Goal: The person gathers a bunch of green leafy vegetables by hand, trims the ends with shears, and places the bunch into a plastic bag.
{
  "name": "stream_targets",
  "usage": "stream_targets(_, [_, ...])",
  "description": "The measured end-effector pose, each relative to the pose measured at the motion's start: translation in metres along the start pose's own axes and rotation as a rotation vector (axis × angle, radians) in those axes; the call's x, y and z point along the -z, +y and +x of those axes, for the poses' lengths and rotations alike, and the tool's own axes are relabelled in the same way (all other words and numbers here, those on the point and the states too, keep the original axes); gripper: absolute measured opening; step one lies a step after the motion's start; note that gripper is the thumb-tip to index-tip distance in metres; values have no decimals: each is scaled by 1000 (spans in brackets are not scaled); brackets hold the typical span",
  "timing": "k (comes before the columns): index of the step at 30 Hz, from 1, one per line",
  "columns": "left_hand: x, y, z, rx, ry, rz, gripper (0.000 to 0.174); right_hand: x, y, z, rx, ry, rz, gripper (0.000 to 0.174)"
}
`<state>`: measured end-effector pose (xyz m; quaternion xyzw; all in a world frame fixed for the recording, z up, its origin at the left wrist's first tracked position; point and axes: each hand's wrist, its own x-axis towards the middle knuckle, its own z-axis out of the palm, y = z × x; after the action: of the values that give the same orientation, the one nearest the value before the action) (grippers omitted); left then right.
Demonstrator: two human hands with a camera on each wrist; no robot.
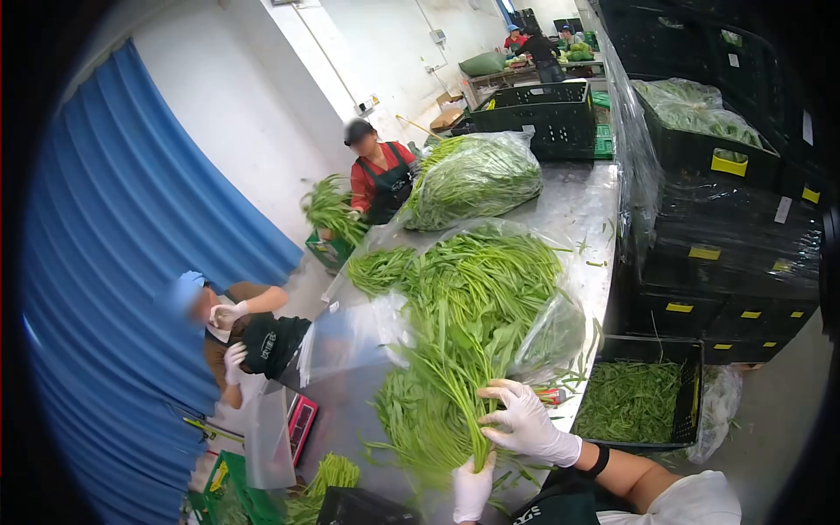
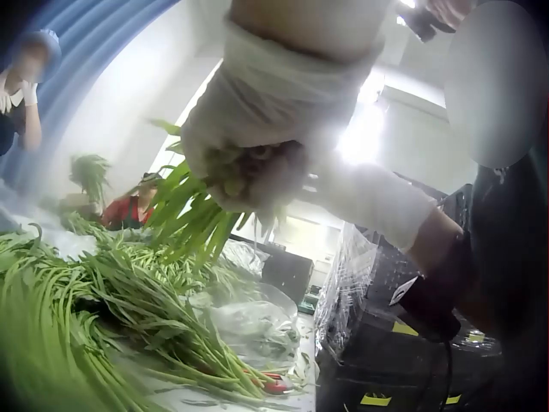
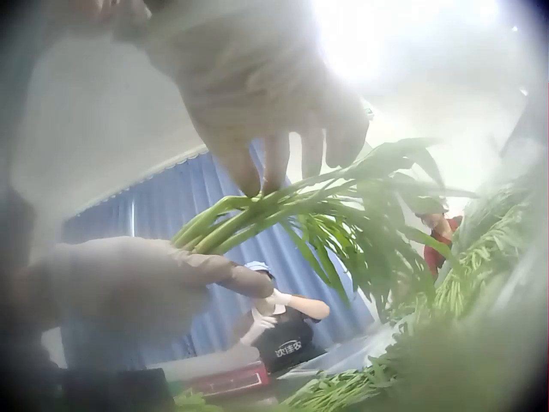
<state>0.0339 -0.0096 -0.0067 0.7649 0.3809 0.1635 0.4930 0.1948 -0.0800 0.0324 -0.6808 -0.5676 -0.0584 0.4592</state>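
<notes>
The bunch of greens lies low over the metal table, right in front of me. Its cut stem ends point back at my body and the leaves fan away and a little to the left, toward the loose heap of greens on clear plastic further up the table. So the long axis runs nearly straight away from me.

My left hand is the nearer one. It sits at the very butt of the bunch, gloved fingers curled round the stems in a firm grasp; the left wrist view shows the stem ends bundled inside the fist.

My right hand is just beyond it and to the right. Its gloved fingers are spread and fairly straight, laid on the stems from above, touching rather than clasping. I cannot tell where the thumb lies.

A black crate of greens stands off the table edge to my right, near that arm.
</notes>
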Motion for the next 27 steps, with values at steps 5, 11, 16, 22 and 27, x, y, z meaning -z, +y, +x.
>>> stream_targets(5, [-3, -12, 10, 83, -12, -113, 21, -27, 17, -5, -75, -10, 148, 12])
stream_targets(11, [-7, -19, 27, 153, 3, -714, 20, -7, -9, -12, 254, -281, 679, 10])
stream_targets(16, [0, -9, 25, 215, -48, -399, 27, 54, 1, -3, 36, -310, 1612, 22])
stream_targets(22, [-14, 4, 18, -215, 326, 128, 24, -12, -9, 15, 34, 32, -2, 23])
stream_targets(27, [-9, -9, 12, -292, 416, 27, 22, -28, -4, 5, -148, -4, 73, 24])
